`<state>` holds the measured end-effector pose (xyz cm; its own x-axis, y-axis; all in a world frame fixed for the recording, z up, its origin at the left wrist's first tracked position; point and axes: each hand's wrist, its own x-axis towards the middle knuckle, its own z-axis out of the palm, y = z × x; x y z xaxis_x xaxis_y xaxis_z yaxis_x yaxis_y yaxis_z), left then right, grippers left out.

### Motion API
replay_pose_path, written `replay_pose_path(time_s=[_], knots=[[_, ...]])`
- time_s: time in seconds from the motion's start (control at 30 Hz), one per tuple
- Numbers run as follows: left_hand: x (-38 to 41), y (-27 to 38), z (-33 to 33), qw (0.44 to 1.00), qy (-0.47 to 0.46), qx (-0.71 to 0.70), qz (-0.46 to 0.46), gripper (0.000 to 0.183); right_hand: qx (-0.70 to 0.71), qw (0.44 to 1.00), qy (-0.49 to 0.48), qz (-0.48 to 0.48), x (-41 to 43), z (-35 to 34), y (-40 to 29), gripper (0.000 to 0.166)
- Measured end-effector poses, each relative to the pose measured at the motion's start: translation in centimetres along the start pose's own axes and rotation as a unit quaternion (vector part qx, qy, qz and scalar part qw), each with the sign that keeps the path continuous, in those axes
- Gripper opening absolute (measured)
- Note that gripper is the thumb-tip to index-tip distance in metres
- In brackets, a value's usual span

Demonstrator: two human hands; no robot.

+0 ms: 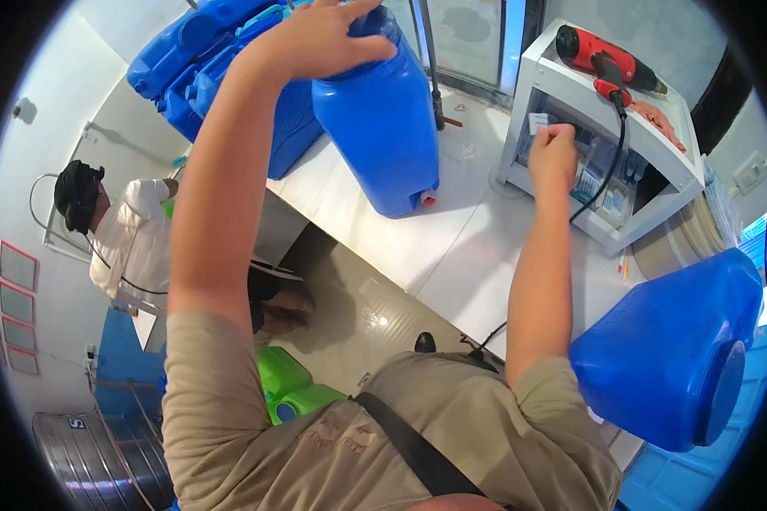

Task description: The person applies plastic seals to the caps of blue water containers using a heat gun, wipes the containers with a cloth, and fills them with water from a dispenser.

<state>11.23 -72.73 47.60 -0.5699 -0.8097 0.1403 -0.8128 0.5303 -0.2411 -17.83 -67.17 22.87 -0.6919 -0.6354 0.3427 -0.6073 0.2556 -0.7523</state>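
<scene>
A tall blue plastic water container (380, 140) stands on the white tiled counter, with a small red-and-white spout (428, 197) low on its side. My left hand (323, 38) is over its neck, thumb and fingers apart; the frame's top edge cuts part of the hand, and whether it touches the plastic is unclear. My right hand (553, 150) pinches a small white piece (538, 123), perhaps a label or packet, before the open front of a white cabinet (529, 80). Inside are see-through baskets (597, 169) of small packed items.
A red-and-black heat gun (604, 61) lies on the cabinet, its cord (604, 191) hanging across the front. Another blue container (658, 358) is at my right. More blue containers (198, 57) stand left, green ones (287, 383) below. A person (134, 236) works at far left.
</scene>
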Motion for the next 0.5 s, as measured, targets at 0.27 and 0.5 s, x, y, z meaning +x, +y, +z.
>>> replay_pose_path(time_s=[0.27,0.5], knots=[[5.2,-3.4,6.4,0.987,-0.025,-0.143,-0.076,0.090,0.178,0.978,-0.058,-0.090,-8.7,-6.2,-1.5,0.031],[3.7,0.0,3.8,0.989,-0.110,-0.054,-0.087,0.084,0.293,0.947,-0.110,-0.067,-9.7,-6.7,-2.1,0.029]])
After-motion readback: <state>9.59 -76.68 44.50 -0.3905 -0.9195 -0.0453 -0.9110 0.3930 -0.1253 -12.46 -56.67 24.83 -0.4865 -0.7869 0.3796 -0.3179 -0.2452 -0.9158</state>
